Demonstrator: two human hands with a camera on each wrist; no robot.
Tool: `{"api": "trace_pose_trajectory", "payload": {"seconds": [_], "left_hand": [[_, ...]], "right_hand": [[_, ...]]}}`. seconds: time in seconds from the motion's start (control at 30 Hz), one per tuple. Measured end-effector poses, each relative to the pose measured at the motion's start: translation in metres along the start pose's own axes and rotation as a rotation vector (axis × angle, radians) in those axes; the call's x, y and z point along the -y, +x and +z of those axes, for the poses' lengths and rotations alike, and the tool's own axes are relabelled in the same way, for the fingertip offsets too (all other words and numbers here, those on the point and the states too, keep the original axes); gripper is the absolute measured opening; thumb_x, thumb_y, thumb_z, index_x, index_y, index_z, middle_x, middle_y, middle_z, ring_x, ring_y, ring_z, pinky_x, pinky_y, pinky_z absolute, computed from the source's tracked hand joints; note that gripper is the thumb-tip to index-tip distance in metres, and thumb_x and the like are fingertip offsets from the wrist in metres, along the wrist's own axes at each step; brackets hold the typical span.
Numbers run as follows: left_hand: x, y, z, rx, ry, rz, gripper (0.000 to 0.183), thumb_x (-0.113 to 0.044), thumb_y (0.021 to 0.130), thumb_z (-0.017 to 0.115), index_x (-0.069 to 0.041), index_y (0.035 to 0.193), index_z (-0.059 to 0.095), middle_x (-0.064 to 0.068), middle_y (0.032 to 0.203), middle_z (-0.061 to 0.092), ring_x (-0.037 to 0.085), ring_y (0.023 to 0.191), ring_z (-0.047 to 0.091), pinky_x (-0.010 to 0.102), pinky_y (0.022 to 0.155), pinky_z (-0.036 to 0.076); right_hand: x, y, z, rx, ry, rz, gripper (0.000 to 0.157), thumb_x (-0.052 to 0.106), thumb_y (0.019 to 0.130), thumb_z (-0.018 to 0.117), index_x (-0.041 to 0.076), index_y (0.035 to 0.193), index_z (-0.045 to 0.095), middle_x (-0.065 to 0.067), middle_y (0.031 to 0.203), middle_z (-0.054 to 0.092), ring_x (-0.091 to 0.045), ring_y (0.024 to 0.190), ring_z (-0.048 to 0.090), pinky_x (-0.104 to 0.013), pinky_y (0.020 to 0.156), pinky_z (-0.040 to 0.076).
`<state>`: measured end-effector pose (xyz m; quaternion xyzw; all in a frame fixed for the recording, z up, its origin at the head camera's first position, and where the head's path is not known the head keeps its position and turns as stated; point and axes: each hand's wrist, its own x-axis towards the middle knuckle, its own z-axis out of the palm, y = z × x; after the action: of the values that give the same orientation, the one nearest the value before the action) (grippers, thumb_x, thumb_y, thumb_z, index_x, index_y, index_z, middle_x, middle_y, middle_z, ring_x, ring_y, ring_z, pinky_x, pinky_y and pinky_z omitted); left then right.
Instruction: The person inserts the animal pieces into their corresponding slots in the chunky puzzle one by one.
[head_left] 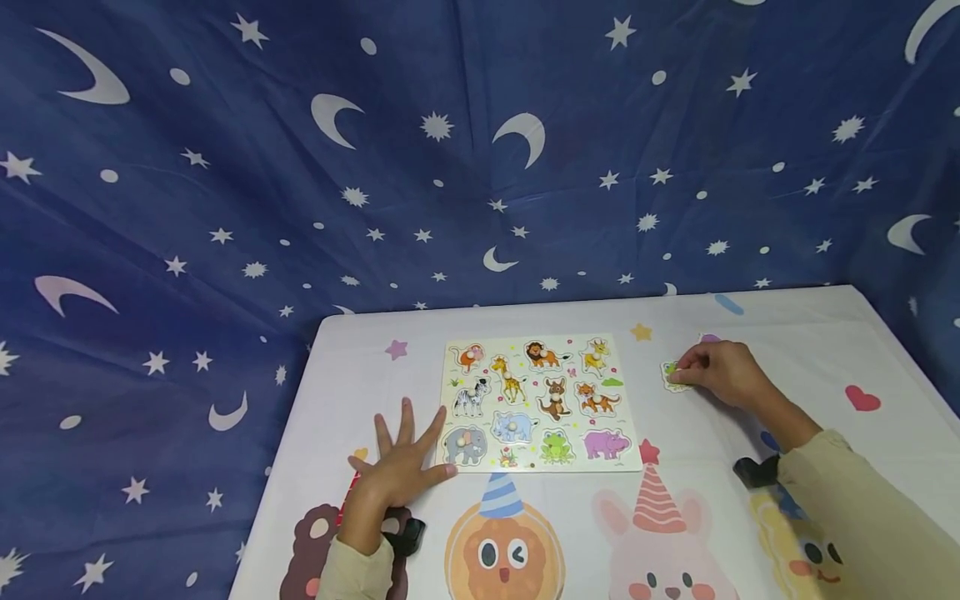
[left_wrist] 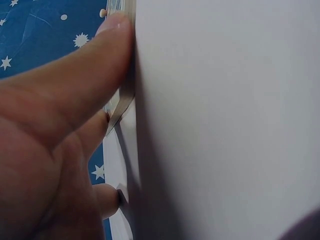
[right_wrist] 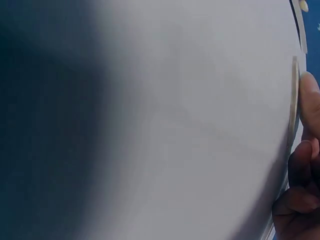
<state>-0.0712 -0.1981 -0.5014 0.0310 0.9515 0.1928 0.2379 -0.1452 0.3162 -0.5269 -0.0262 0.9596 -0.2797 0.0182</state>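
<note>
A white animal puzzle board (head_left: 543, 417) lies on the table, several of its animal shapes bearing small knobs. My left hand (head_left: 401, 471) is spread flat at its lower left corner, the thumb (left_wrist: 115, 35) against the board's edge in the left wrist view. To the right of the board, my right hand (head_left: 723, 372) pinches a green frog puzzle piece (head_left: 670, 379) between thumb and fingers, low over the cloth. That piece (right_wrist: 294, 100) shows edge-on in the right wrist view. A purple piece (head_left: 708, 338) lies behind the right hand, mostly hidden by it.
A white tablecloth (head_left: 360, 375) printed with cartoon animals, stars and a heart covers the table. Behind and to the left hangs a dark blue curtain (head_left: 420, 275) with moons and stars. Black wrist straps sit at the left (head_left: 407, 537) and right wrists.
</note>
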Motion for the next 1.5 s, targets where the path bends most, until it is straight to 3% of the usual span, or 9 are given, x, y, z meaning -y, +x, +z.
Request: {"api": "trace_pose_trajectory", "payload": {"seconds": [0.37, 0.8, 1.07, 1.23, 1.37, 1.5], "left_hand": [[0.0, -0.001, -0.001, -0.008, 0.004, -0.001, 0.089, -0.056, 0.086, 0.074, -0.044, 0.16, 0.026, 0.014, 0.172, -0.014, 0.059, 0.149, -0.023, 0.096, 0.087, -0.012], [0.0, -0.001, -0.001, -0.024, 0.018, 0.015, 0.088, -0.056, 0.087, 0.073, -0.043, 0.16, 0.027, 0.016, 0.172, -0.011, 0.06, 0.149, -0.019, 0.097, 0.086, -0.009], [-0.002, 0.002, 0.0, -0.111, 0.045, 0.031, 0.091, -0.053, 0.08, 0.082, -0.039, 0.157, 0.038, 0.022, 0.172, 0.005, 0.065, 0.149, -0.006, 0.097, 0.088, -0.005], [0.001, 0.007, 0.001, -0.192, 0.067, 0.066, 0.093, -0.051, 0.072, 0.089, -0.036, 0.153, 0.047, 0.02, 0.168, 0.02, 0.057, 0.153, 0.008, 0.094, 0.097, -0.006], [0.003, 0.01, 0.002, -0.189, 0.02, 0.107, 0.097, -0.046, 0.071, 0.091, -0.036, 0.155, 0.044, 0.013, 0.172, 0.014, 0.051, 0.155, 0.004, 0.092, 0.1, -0.005], [0.006, 0.011, 0.002, -0.12, -0.024, 0.139, 0.096, -0.043, 0.077, 0.087, -0.039, 0.158, 0.035, 0.008, 0.174, 0.003, 0.05, 0.156, -0.009, 0.091, 0.101, -0.01]], "right_hand": [[0.002, -0.007, -0.003, 0.086, 0.015, -0.069, 0.02, 0.022, 0.08, 0.088, 0.011, 0.091, 0.076, 0.003, 0.075, 0.056, -0.012, 0.074, 0.049, -0.023, 0.061, 0.04], [0.026, -0.015, 0.007, 0.003, 0.039, -0.247, 0.017, 0.015, 0.077, 0.089, 0.015, 0.085, 0.073, 0.008, 0.071, 0.054, -0.007, 0.07, 0.047, -0.021, 0.059, 0.04], [0.046, -0.019, 0.009, 0.03, 0.105, -0.274, 0.018, 0.016, 0.077, 0.09, 0.016, 0.084, 0.073, 0.009, 0.072, 0.054, -0.005, 0.071, 0.048, -0.019, 0.06, 0.039], [0.056, -0.021, 0.011, 0.05, 0.117, -0.263, 0.018, 0.015, 0.077, 0.09, 0.016, 0.083, 0.073, 0.008, 0.072, 0.054, -0.006, 0.071, 0.049, -0.018, 0.06, 0.04], [0.065, -0.023, 0.014, 0.069, 0.135, -0.257, 0.018, 0.016, 0.077, 0.09, 0.017, 0.083, 0.073, 0.007, 0.073, 0.055, -0.007, 0.072, 0.05, -0.019, 0.061, 0.041], [0.075, -0.026, 0.018, 0.108, 0.16, -0.26, 0.018, 0.017, 0.078, 0.089, 0.018, 0.084, 0.072, 0.008, 0.074, 0.055, -0.007, 0.073, 0.05, -0.02, 0.063, 0.042]]}}
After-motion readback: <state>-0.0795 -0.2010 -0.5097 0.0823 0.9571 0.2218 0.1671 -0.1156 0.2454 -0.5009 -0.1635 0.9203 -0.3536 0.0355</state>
